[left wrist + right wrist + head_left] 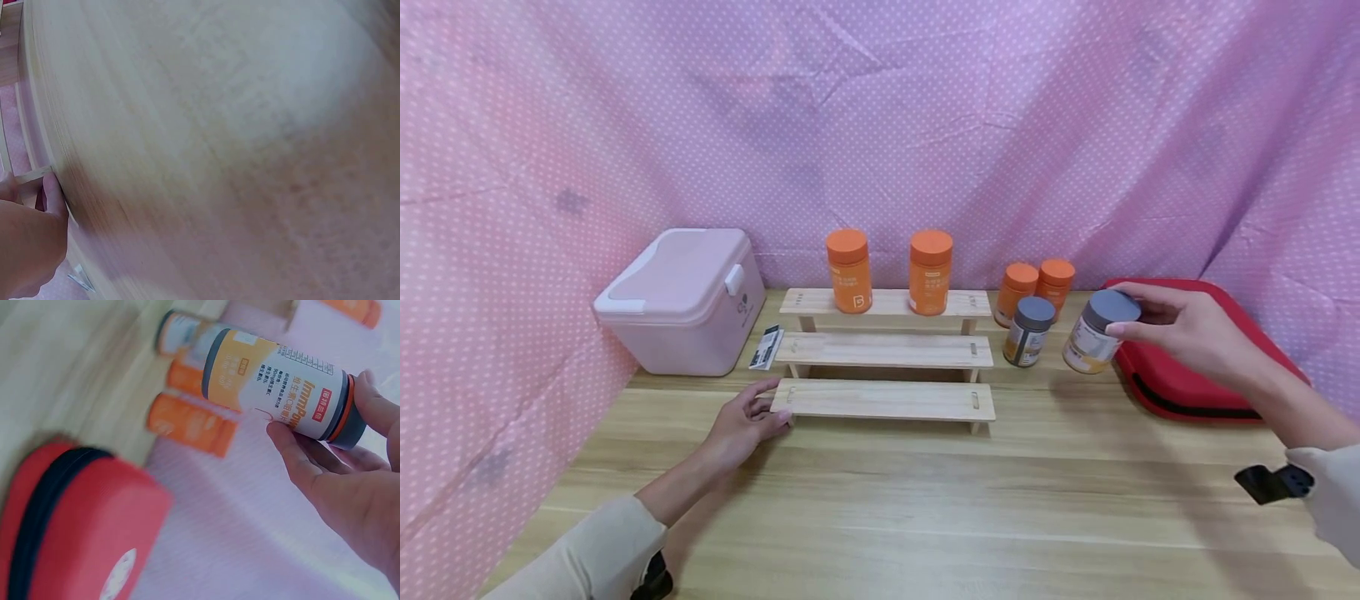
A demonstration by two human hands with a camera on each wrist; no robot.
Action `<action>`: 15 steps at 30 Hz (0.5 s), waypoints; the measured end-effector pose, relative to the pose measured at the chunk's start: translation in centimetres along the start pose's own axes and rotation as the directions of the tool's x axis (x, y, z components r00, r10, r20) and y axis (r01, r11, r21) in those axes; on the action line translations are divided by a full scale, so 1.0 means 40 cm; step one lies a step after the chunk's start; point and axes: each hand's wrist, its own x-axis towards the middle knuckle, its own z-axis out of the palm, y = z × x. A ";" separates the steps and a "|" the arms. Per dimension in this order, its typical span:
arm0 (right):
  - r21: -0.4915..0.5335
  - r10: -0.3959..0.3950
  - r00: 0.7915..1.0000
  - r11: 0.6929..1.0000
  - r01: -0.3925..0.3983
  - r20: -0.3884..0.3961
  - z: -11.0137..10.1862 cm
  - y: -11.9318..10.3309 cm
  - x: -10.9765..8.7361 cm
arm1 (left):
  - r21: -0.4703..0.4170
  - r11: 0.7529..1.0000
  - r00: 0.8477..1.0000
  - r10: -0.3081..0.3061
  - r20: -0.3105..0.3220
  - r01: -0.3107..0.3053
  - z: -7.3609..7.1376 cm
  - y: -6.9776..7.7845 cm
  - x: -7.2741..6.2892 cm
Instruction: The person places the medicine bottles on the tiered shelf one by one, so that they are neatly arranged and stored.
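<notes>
My right hand [1195, 325] grips a white and yellow supplement bottle [1088, 343] by its grey lid, slightly tilted, over the right part of the table. In the right wrist view the bottle's printed label [275, 384] faces the camera. The left hand [741, 427] pinches the left end of the lowest step of a three-tier wooden display rack [887, 400], thumb at the front. On the rack's top step stand two orange bottles, the left one [850, 275] and the right one [930, 275]. Another grey-lidded bottle [1028, 333] stands right of the rack.
Two smaller orange bottles, one [1017, 296] partly hidden and one [1056, 283] behind, stand at the back right. A red zip case [1180, 375] lies under the right forearm. At left are a pink lidded box [681, 308] and a small printed card [766, 347]. A dotted pink curtain [880, 125] hangs behind.
</notes>
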 end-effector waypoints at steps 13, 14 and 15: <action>0.100 -0.114 0.986 0.990 0.102 0.125 0.101 -0.194 0.000 | 0.006 1.000 1.000 0.004 -0.007 -0.004 0.000 -0.002 0.003; 0.113 -0.136 0.982 0.986 0.121 0.129 0.113 -0.208 0.006 | 0.006 1.000 1.000 0.006 -0.006 -0.006 0.000 -0.001 0.003; 0.128 -0.157 0.979 0.982 0.140 0.131 0.125 -0.222 0.013 | 0.004 1.000 1.000 0.006 -0.007 -0.006 0.001 0.000 0.002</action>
